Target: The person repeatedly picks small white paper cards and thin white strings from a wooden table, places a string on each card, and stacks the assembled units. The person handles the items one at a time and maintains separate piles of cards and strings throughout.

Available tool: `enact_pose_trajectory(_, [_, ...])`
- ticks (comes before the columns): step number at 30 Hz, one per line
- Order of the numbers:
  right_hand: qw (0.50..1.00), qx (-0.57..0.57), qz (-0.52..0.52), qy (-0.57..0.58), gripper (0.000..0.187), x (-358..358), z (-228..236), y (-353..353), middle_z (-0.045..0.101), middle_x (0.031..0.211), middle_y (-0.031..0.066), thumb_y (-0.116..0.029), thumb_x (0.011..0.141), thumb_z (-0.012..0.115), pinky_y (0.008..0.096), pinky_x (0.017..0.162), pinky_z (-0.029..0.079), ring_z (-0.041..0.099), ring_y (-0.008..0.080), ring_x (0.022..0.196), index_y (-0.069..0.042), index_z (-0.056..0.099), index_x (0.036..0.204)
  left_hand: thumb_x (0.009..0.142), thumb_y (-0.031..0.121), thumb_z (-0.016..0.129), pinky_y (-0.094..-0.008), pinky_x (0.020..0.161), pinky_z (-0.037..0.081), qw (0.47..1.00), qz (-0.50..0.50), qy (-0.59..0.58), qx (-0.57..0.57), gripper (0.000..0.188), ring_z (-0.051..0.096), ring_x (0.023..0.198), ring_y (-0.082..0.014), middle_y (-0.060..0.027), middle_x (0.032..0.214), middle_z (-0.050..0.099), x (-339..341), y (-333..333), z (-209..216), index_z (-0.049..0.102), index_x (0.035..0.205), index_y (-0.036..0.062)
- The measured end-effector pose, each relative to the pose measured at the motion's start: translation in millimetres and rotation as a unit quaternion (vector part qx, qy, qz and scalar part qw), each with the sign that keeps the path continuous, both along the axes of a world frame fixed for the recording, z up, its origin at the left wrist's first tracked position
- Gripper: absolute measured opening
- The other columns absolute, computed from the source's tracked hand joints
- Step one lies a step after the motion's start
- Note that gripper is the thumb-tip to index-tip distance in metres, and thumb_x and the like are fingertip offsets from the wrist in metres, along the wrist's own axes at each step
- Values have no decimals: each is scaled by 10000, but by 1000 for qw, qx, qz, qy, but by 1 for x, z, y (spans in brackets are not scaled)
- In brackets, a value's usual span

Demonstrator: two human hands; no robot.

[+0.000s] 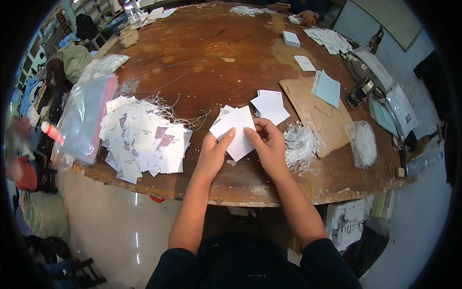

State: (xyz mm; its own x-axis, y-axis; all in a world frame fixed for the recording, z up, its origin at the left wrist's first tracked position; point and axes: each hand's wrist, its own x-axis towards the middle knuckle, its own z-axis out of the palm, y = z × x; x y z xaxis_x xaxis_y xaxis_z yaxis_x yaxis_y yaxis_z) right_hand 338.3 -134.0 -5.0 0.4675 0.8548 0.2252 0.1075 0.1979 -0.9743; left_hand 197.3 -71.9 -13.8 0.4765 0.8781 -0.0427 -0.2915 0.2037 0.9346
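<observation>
Fanned white cards (234, 126) are pinched between my two hands above the front part of the table. My left hand (215, 150) grips their left side, thumb on top. On their right side my right hand (268, 145) holds on with thumb and bent fingers. Just beyond it lies a small stack of white cards (272, 107). A tangled bundle of white strings (301, 148) sits beside my right hand. To the left is a heap of printed white and grey tags (139, 137), with loose strings at its far edge.
The brown wooden table (207, 48) carries clear plastic bags (86, 120) at left. At right are a plywood board (315, 115), a light blue paper (328, 89) and a bag of white strings (364, 145). Another person's hand (307, 18) is at the far edge, near scattered cards (329, 39).
</observation>
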Motion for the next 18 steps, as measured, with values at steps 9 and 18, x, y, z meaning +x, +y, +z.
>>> enact_pose_trajectory(9, [993,-102,54,-17,158,11,-6,1,640,858,-16,-156,957,693,227,683,452,557,45,775,0,670,971,984,192,622,-256,637,533,998,48,5,28,380,654,859,-109,-85,1041,678,3,-4,3,559,1290,-23])
enact_pose_trajectory(18, [831,-87,-318,-447,216,120,-6,-27,681,868,155,-197,900,700,386,704,488,627,276,759,18,711,920,968,193,639,-315,875,511,997,57,-3,44,437,628,1027,-153,-111,1158,657,1,-5,-2,545,1324,-41])
